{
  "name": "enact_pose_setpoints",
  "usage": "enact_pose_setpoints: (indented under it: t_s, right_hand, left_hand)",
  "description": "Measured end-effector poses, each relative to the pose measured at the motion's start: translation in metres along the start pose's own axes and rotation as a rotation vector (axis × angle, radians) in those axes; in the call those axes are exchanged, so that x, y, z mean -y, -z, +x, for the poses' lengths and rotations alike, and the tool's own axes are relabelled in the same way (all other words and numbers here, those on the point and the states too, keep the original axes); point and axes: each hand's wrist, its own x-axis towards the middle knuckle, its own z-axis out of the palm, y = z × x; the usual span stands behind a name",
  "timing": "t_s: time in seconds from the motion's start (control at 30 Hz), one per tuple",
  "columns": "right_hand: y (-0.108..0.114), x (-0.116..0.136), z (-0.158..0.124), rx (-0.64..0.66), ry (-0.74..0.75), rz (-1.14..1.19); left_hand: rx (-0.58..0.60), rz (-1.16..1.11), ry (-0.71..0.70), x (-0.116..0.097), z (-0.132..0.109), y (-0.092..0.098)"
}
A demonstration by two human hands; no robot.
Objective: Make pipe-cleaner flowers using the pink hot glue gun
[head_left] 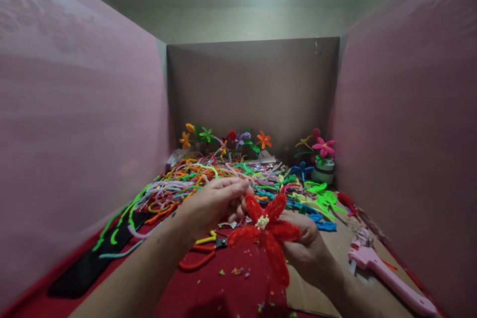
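A red pipe-cleaner flower [275, 231] with a cluster of pale stamens at its centre faces me above the table. My right hand [307, 241] is closed on it from behind, partly covered by the petals. At the tip of its upper left petal, my left hand [227, 198] has its fingers pinched together; the exact grip is partly hidden. Below my left wrist lie pliers with red handles [197, 262]. A large heap of multicoloured pipe cleaners [179, 184] spreads behind both hands.
A pink hot glue gun [387, 273] rests on cardboard [316, 293] at right. Finished flowers [264, 139] stand along the back, some by a pale pot [323, 171]. A black flat object [93, 261] lies left. Pink walls [74, 109] enclose both sides. Coloured scraps litter the red cloth [219, 288].
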Motion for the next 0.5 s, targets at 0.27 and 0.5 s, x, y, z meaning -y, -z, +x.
enact_pose_setpoints:
  t_s: [0.27,0.5]
  right_hand:
    - [-0.001,0.001,0.003,0.143,-0.045,0.139]
    - [0.001,-0.002,0.003,0.097,-0.001,0.063]
  left_hand:
    - [0.144,0.463,0.037,-0.023,0.002,-0.022]
    - [-0.050,0.213,0.083,-0.002,0.005,-0.027]
